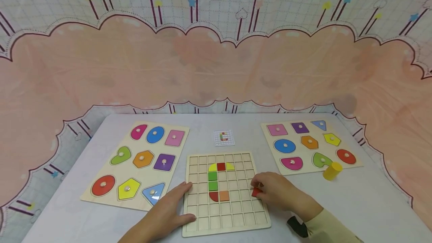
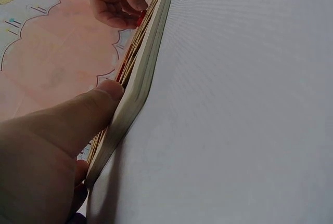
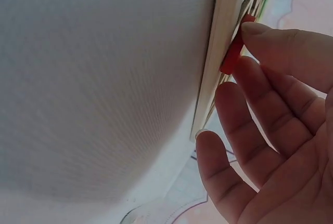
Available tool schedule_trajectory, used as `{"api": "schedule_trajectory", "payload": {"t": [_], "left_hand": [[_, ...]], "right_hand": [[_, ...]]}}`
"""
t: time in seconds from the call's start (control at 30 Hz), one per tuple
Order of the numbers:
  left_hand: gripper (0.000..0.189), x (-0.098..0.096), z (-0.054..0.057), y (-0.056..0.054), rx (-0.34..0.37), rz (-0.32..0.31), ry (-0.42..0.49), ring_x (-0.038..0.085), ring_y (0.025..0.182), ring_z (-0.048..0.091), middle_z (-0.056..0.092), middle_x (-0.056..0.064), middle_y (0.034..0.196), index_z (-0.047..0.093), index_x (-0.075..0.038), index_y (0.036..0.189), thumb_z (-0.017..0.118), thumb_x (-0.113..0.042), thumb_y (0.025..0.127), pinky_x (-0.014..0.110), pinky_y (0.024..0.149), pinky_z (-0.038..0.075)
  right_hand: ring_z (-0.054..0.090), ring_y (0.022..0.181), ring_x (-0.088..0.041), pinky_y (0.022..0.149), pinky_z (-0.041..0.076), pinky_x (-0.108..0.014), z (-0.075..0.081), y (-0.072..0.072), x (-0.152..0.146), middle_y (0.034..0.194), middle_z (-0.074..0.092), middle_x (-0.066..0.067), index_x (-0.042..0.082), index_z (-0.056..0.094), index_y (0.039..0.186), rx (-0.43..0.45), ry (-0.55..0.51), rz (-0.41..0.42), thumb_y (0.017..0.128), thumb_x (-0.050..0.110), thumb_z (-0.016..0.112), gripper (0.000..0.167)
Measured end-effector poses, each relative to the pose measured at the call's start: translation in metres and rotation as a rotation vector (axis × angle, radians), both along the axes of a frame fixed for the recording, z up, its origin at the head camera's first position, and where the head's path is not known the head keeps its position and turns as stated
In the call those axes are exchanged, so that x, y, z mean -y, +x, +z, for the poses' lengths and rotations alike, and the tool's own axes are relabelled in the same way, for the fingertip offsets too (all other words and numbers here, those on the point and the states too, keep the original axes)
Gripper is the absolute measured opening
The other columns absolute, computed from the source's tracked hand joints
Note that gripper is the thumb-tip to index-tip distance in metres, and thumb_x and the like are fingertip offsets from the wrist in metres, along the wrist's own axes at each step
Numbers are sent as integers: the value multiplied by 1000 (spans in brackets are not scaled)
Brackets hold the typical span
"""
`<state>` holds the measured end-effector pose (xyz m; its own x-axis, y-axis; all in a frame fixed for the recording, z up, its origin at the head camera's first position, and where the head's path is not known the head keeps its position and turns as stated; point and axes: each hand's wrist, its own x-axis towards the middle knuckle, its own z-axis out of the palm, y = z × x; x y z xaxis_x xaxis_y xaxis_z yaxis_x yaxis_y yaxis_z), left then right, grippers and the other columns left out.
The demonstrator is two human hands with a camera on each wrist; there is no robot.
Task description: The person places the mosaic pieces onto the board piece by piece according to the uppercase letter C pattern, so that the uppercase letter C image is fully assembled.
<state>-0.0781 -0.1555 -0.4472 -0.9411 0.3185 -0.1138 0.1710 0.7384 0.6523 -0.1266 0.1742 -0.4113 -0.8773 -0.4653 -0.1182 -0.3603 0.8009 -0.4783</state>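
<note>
A wooden grid board (image 1: pixel 241 220) lies flat in the middle of the table. Small coloured tiles on it form a C: two yellow rounded ones around a red square (image 1: pixel 221 167), two green squares (image 1: pixel 213 186) down the left, a red rounded tile (image 1: pixel 213 197) and an orange square (image 1: pixel 224 195) below. My left hand (image 1: pixel 165 211) rests at the board's left edge, thumb and fingers extended against the rim. Over the right edge, my right hand (image 1: pixel 278 190) pinches a red tile (image 3: pixel 238 47) between thumb and fingers, close over the grid.
A small pattern card (image 1: pixel 224 138) with a coloured C lies behind the board. Knobbed shape puzzles stand on both sides, one left (image 1: pixel 111 173) and one right (image 1: pixel 300 153). A yellow cylinder (image 1: pixel 332 171) is by the right puzzle's front edge. Patterned cloth (image 1: pixel 216 66) hangs behind the table.
</note>
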Motion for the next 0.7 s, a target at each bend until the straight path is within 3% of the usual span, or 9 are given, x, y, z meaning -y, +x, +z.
{"api": "schedule_trajectory", "payload": {"t": [0.37,0.7], "left_hand": [[90,-1,0,0,6,4,-6,40,140,38,44,18,152,47,-5,147,87,-43,76,58,110,35],[90,0,0,0,5,-1,0,39,141,38,43,18,152,47,-4,147,86,-43,76,59,111,34]], "right_hand": [[55,87,-16,86,55,-43,0,1,1,91,63,6,9,70,101,-15,1,-41,83,3,79,21],[53,83,-14,79,54,-39,-1,0,0,86,60,8,11,70,101,-41,20,-51,81,12,83,23]]}}
